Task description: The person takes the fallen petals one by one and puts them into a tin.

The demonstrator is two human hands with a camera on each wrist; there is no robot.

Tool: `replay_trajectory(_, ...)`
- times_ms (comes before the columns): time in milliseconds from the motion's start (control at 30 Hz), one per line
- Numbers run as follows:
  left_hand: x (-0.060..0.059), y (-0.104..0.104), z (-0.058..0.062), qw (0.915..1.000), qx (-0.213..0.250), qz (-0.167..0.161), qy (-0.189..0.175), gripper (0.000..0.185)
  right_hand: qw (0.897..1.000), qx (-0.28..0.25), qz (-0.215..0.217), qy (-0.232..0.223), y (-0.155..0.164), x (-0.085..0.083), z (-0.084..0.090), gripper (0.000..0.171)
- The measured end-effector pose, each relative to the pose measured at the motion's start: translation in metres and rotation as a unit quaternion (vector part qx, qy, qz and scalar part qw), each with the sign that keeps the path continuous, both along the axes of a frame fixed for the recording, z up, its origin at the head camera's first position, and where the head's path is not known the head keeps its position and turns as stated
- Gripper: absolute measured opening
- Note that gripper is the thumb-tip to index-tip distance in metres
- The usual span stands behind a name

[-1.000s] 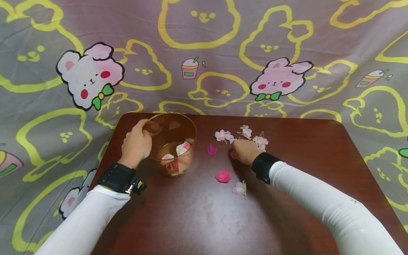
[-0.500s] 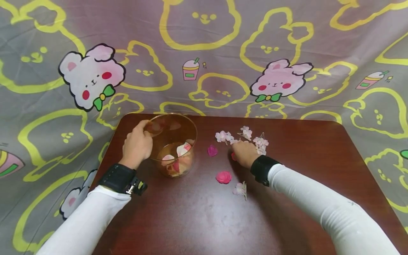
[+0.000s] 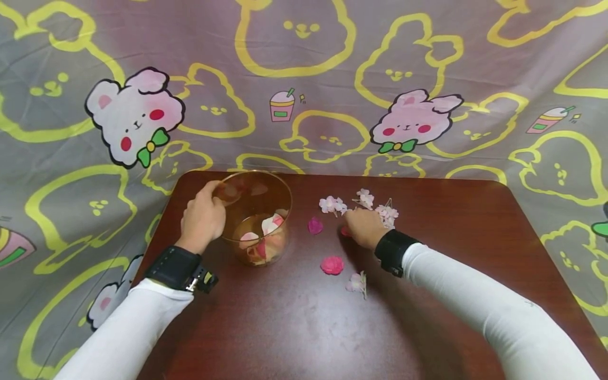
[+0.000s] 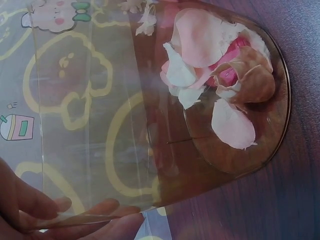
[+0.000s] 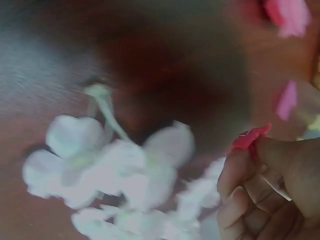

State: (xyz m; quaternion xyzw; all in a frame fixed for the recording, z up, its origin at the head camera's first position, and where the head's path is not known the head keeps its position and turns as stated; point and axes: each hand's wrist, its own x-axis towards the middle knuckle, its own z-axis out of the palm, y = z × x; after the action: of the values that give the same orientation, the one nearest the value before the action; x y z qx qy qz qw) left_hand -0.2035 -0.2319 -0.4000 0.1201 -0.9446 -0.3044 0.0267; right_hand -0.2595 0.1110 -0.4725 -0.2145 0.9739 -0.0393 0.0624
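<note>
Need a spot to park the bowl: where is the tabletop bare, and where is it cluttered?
Bare: the table's near edge between both sleeves, and its right side beyond the right hand. Crowded: the middle, from the glass bowl held by the left hand to the pale blossoms and pink petals.

right wrist: white blossoms blurred | red petal mostly hidden under right hand

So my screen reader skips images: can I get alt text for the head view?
Left hand grips the rim of a clear bowl holding petals; right hand pinches a red petal on the brown table.
</note>
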Motion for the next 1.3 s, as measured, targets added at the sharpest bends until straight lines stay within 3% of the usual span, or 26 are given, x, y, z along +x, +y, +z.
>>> replay_trajectory(367,0.001,-0.002,0.001,1.0,-0.003,0.003,-0.004,0.047,0.994,-0.085,0.038,0.048,-0.015,0.004,0.044,0.014)
replay_trajectory(500,0.001,-0.002,0.0,1.0,-0.002,0.0,-0.003,0.047,0.993,-0.099,0.04,0.04,-0.019,0.008,0.056,0.014)
replay_trajectory(633,0.001,-0.002,0.0,1.0,-0.002,0.0,-0.002,0.046,0.993,-0.106,0.044,0.027,-0.021,0.011,0.065,0.014)
replay_trajectory(1300,-0.001,0.0,-0.001,1.0,-0.004,-0.001,0.0,0.047,0.988,-0.12,0.078,0.063,-0.037,0.024,0.094,0.014)
